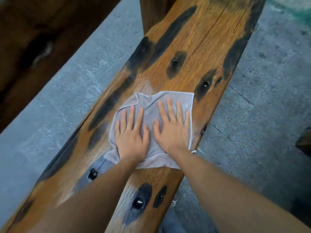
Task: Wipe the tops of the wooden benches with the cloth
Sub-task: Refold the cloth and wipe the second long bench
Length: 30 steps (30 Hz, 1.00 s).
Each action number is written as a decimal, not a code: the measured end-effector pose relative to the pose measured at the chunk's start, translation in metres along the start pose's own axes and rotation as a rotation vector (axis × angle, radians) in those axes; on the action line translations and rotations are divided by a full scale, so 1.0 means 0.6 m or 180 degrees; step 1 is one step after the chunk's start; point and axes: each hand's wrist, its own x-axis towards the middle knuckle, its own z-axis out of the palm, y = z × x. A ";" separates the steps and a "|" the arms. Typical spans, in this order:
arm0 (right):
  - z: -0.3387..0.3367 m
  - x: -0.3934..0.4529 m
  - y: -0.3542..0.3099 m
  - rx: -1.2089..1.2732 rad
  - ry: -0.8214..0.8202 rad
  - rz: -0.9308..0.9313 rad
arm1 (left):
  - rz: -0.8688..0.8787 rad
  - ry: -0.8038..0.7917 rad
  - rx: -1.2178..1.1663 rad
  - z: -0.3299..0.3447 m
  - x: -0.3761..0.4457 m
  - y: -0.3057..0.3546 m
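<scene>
A long wooden bench [198, 47] with dark stains and bolt holes runs from lower left to upper right. A pale grey cloth [151, 103] lies spread flat on its top near the middle. My left hand [132, 133] presses on the cloth's left half with straight, spread fingers. My right hand [173, 126] presses flat on the right half, right beside the left hand. Both forearms reach in from the bottom of the view.
Grey concrete floor [262, 115] lies on both sides of the bench. A second dark wooden plank [42, 39] runs parallel at the upper left. A wooden leg or post [154, 12] stands behind the bench at the top.
</scene>
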 end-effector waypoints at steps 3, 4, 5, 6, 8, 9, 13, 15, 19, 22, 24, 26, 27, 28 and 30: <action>0.000 0.014 0.001 0.0201 0.0065 0.0025 | -0.0079 0.0025 0.0091 0.002 0.011 -0.006; -0.001 0.020 0.003 0.0223 0.0099 -0.0008 | -0.0081 0.0054 0.0151 0.003 0.021 -0.004; -0.001 0.029 0.002 0.0240 0.0081 -0.0070 | -0.0093 0.0065 0.0220 0.005 0.034 -0.006; -0.004 0.042 0.002 0.0223 0.0066 -0.0160 | -0.0074 0.0051 0.0264 0.006 0.052 -0.007; -0.013 0.082 0.005 0.0161 0.0034 -0.0261 | 0.0042 0.0006 0.0303 0.002 0.095 -0.007; -0.020 0.115 0.007 0.0147 0.0018 -0.0281 | 0.0115 -0.0007 0.0292 -0.002 0.125 -0.004; -0.047 0.253 0.006 0.0140 0.0023 -0.0299 | 0.0105 0.0073 0.0298 -0.009 0.250 0.018; -0.057 0.321 0.005 0.0112 0.0064 -0.0358 | 0.0082 0.0106 0.0350 -0.011 0.311 0.029; -0.082 0.459 0.003 0.0111 0.0163 -0.0303 | -0.0151 0.0042 0.0148 -0.025 0.450 0.067; -0.094 0.547 -0.001 0.0109 0.0203 -0.0080 | -0.0497 0.0044 -0.0247 -0.033 0.551 0.093; -0.100 0.590 -0.004 0.0086 0.0217 -0.0015 | -0.0645 0.0098 -0.0351 -0.036 0.600 0.105; -0.105 0.622 -0.007 0.0090 0.0220 0.0003 | -0.0729 0.0138 -0.0369 -0.037 0.628 0.116; -0.109 0.636 -0.008 0.0118 0.0202 0.0017 | -0.0781 0.0139 -0.0376 -0.039 0.637 0.121; -0.112 0.647 -0.008 0.0143 0.0189 0.0033 | -0.0831 0.0152 -0.0394 -0.040 0.645 0.126; -0.113 0.659 -0.010 0.0157 0.0215 0.0038 | -0.0908 0.0158 -0.0412 -0.041 0.656 0.129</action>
